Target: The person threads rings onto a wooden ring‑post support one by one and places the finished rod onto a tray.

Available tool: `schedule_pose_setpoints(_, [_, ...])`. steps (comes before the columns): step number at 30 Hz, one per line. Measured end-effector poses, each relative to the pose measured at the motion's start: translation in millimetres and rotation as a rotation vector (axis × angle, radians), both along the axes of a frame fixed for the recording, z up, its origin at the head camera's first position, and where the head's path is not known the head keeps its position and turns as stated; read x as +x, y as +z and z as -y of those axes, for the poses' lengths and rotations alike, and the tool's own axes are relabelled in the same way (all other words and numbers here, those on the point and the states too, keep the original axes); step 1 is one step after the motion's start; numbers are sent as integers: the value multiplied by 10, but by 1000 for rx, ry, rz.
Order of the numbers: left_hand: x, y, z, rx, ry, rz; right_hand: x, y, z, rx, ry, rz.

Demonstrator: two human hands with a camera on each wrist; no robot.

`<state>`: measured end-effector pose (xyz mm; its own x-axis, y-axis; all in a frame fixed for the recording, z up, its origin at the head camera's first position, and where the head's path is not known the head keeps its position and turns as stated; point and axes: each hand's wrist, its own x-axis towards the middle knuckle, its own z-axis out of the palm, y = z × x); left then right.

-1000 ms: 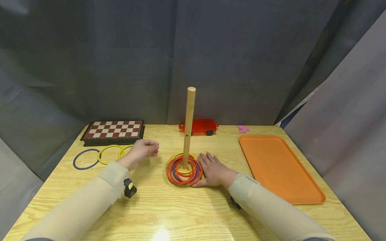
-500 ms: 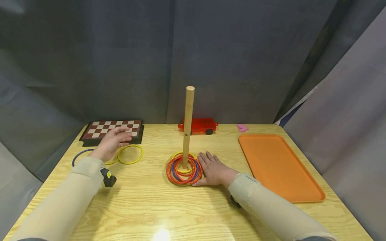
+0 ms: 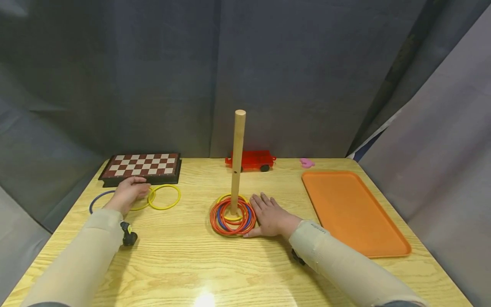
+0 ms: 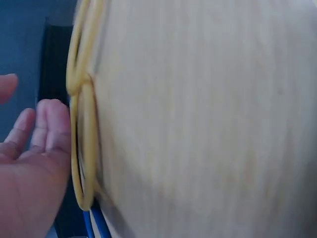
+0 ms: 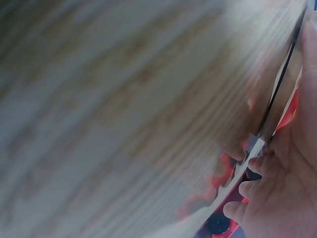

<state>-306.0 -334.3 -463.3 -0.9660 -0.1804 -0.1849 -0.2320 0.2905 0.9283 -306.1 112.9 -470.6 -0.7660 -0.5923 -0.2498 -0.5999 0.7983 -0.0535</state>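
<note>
My left hand (image 3: 128,195) is above the rings on the left, its fingers loosely bent and holding nothing. Below it lies a blue ring (image 3: 93,201), partly covered by the hand. A yellow ring (image 4: 90,144) runs beside the fingers in the left wrist view. It overlaps a second yellow ring (image 3: 179,197) to the right. An upright wooden peg (image 3: 237,162) stands mid-table with a pile of red, blue and yellow rings (image 3: 213,224) around its foot. My right hand (image 3: 270,218) lies flat with spread fingers right at the pile's right edge.
A checkered board (image 3: 145,165) sits at the back left, just behind the loose rings. Behind the peg is a red toy wagon (image 3: 256,159). A small pink piece (image 3: 307,163) and an orange tray (image 3: 354,213) are on the right. Grey curtains enclose the table.
My left hand has moved left from the table's middle to the loose rings and come down lower over them. The right hand stays beside the pile of rings.
</note>
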Motion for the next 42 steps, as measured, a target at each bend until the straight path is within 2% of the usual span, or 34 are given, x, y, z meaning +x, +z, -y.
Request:
schedule_pose_setpoints(5, [21,-89,30,-173,-18,47,-7,-2,3,11,5,-1])
schedule_pose_setpoints(13, [1,-137,-10,-377,-32,43,7,10,19,-8,1,10])
schedule_pose_setpoints(15, [4,-133,-21,-413,-21,42,7,13,29,1,-1,8])
schedule_pose_setpoints(18, [13,-114,-32,-416,-4,35,9,22,45,9,-7,2])
schedule_pose_setpoints(21, [23,-104,-15,-355,8,39,2,17,52,19,-10,-3])
schedule_pose_setpoints(25, [52,-79,34,-200,-2,53,3,17,42,13,-7,-1])
schedule_pose_setpoints(28, [73,-27,57,-80,-21,49,3,23,32,11,-7,-1])
schedule_pose_setpoints(32, [105,86,64,29,-62,25,-5,24,26,15,-10,-8])
schedule_pose_setpoints(37, [131,315,-29,155,-136,-55,-1,14,24,11,-9,-12])
schedule_pose_setpoints(42, [138,709,-267,344,-176,-170,-4,-5,22,13,-16,-15])
